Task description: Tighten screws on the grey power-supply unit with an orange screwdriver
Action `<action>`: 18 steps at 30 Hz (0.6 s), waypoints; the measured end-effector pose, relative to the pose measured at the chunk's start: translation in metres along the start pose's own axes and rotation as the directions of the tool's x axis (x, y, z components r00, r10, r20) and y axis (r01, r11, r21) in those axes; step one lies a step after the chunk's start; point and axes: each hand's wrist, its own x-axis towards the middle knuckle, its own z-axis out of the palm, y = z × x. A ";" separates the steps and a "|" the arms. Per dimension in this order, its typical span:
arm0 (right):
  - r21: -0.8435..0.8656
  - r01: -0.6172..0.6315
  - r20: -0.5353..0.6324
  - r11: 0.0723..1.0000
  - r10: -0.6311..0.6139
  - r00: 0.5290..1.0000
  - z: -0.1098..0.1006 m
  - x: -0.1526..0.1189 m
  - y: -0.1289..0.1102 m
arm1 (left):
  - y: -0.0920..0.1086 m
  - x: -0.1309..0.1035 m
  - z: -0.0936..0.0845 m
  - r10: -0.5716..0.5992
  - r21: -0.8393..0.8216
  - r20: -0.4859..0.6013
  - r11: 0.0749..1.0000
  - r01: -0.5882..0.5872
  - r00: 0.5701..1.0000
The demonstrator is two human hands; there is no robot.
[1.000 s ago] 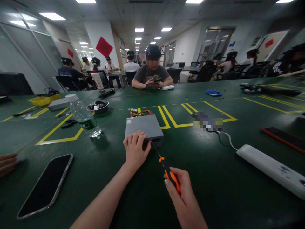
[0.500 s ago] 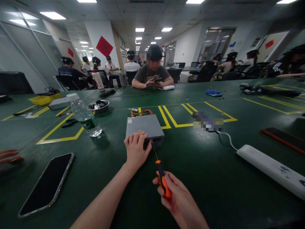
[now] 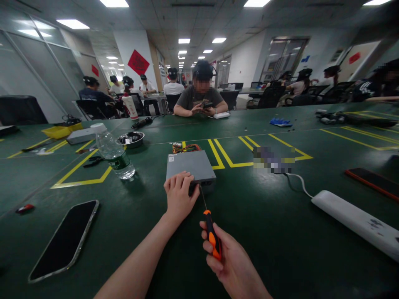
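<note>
A grey metal computer power supply lies on the green table in front of me, its bundle of coloured cables behind it. My left hand grips its near left corner, fingers over the top and thumb at the front face. In my right hand is a screwdriver with an orange and black handle. Its thin shaft points away from me, and the tip meets the front face of the power supply beside my left thumb. The exact contact spot is too small to make out.
Left of the power supply stand a water bottle and a metal bowl of small parts. A phone lies nearer, by a small red object. A white power strip is at right. Across the table sits a person.
Another person's hand at the left edge has gone from view, leaving the red object on the table. The fingers of my right hand have shifted slightly around the screwdriver handle.
</note>
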 end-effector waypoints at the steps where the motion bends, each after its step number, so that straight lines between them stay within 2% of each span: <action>1: -0.001 0.009 -0.002 1.000 -0.009 1.000 0.001 0.000 0.000 | 0.000 0.000 0.000 -0.002 0.001 -0.002 1.000 0.002 1.000; 6: 0.015 0.105 0.015 0.994 -0.105 0.994 0.002 -0.001 0.001 | 0.000 0.000 0.000 0.011 -0.002 -0.011 1.000 -0.011 1.000; 9: 0.086 0.029 -0.012 0.996 -0.028 1.000 0.002 -0.001 -0.002 | 0.000 0.000 0.000 0.010 -0.003 -0.009 1.000 -0.010 1.000; 14: 0.132 -0.101 0.037 0.986 0.097 0.995 0.005 0.000 -0.007 | 0.000 0.000 0.000 0.010 -0.001 -0.004 1.000 -0.010 1.000; 18: 0.103 0.000 0.032 0.995 -0.003 0.999 0.005 0.001 -0.004 | -0.001 0.000 0.000 0.009 0.000 -0.006 1.000 -0.009 1.000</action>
